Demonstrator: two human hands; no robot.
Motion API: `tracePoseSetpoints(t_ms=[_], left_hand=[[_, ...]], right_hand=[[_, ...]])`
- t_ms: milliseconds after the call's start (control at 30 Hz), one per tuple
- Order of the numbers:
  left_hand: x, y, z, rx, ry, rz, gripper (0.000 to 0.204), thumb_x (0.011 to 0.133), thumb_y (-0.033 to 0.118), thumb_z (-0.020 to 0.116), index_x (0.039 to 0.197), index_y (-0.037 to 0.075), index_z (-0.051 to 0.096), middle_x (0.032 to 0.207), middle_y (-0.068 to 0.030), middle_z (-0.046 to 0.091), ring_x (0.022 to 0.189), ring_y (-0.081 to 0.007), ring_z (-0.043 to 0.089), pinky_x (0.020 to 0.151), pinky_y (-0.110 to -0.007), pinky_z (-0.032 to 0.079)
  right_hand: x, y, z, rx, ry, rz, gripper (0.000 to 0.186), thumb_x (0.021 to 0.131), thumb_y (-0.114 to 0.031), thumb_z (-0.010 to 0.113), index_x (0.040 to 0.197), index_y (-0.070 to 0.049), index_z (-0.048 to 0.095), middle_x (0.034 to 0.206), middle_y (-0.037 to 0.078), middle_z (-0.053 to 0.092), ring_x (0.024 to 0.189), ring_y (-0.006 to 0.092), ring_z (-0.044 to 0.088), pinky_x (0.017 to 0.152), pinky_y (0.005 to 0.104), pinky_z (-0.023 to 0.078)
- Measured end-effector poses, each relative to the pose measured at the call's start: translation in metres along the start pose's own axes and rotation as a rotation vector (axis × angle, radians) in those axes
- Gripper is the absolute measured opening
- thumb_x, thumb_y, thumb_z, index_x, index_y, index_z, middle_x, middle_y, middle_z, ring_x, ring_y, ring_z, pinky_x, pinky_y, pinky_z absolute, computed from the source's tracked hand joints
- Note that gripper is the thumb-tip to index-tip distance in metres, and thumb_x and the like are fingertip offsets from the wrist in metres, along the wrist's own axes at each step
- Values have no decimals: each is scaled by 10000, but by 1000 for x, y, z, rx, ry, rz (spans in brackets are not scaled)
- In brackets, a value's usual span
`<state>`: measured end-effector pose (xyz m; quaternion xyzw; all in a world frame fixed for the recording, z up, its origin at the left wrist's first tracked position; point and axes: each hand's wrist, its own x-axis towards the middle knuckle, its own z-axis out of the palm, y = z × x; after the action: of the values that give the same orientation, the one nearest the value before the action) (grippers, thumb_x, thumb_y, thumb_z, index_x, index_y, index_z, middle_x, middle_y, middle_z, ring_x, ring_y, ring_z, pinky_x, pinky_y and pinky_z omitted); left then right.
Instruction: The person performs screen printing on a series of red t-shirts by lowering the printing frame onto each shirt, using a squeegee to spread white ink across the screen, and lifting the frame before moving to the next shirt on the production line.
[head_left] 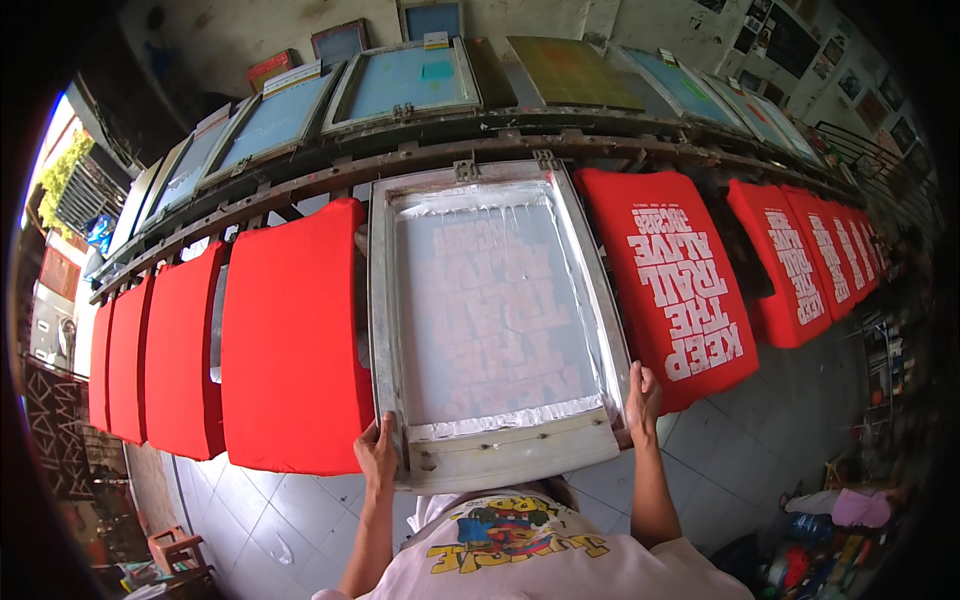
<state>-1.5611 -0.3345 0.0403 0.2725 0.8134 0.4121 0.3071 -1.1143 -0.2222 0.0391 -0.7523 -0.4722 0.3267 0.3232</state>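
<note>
A screen printing frame [385, 300] is in front of me, its far edge at two metal hinge clamps [467, 171] on the rail. White ink smears its inner border, and pale lettering shows faintly through the mesh [490, 310]. My left hand [377, 455] grips the near left corner, thumb on the side. At the near right corner, my right hand [643, 403] is closed on the frame with its thumb up. Across the near end lies a pale bar with several small screw heads [515, 447], perhaps a squeegee. Whatever lies under the frame is mostly hidden.
Plain red shirts on boards [290, 340] line the left; red shirts with white lettering [670, 280] line the right. Several other screens [405, 85] lean along the rack behind the rail [330, 175]. A brown stool [178, 550] stands on the tiled floor, lower left.
</note>
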Motion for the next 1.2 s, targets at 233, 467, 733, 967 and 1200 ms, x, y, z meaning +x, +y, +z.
tracePoseSetpoints(t_ms=[233, 467, 733, 967, 1200], left_hand=[[5, -11, 16, -7, 4, 27, 441, 1002, 406, 677, 967, -31, 719, 635, 49, 402, 651, -75, 341, 564, -292, 281], [12, -25, 17, -73, 119, 139, 445, 1066, 369, 579, 1174, -41, 715, 861, -54, 621, 760, -132, 505, 700, -308, 426], [-126, 170, 19, -558, -820, 558, 708, 1094, 527, 310, 1303, -78, 614, 1238, -183, 661, 1165, -269, 614, 1033, -380, 462], [-305, 264, -2, -1677, -2137, 307, 1157, 904, 889, 192, 1478, -69, 495, 1450, -184, 529, 1245, -239, 559, 1000, -317, 450], [-369, 248, -45, -1731, -2332, -420, 1096, 967, 815, 96, 1336, -91, 592, 1211, -232, 644, 1014, -248, 656, 870, -327, 508]], right_hand=[[8, 32, 27, -27, 201, -294, 533, 1060, -472, 504, 1020, 43, 640, 905, 163, 635, 875, 238, 595, 808, 376, 474], [1, 16, 26, 128, 113, -217, 536, 1085, -398, 473, 1318, 66, 606, 1306, 236, 661, 1177, 336, 646, 1027, 402, 483], [-15, 75, -21, 175, 317, -370, 422, 1099, -303, 473, 1368, 5, 576, 1290, 178, 640, 1122, 258, 642, 955, 390, 522], [-117, 48, -56, 217, 557, -389, 473, 1124, -347, 376, 1344, 10, 597, 1251, 139, 647, 1048, 221, 627, 880, 352, 506], [-250, 144, -57, 139, 519, -135, 431, 1115, -329, 393, 1331, -21, 604, 1216, 138, 640, 1045, 242, 632, 899, 379, 515]])
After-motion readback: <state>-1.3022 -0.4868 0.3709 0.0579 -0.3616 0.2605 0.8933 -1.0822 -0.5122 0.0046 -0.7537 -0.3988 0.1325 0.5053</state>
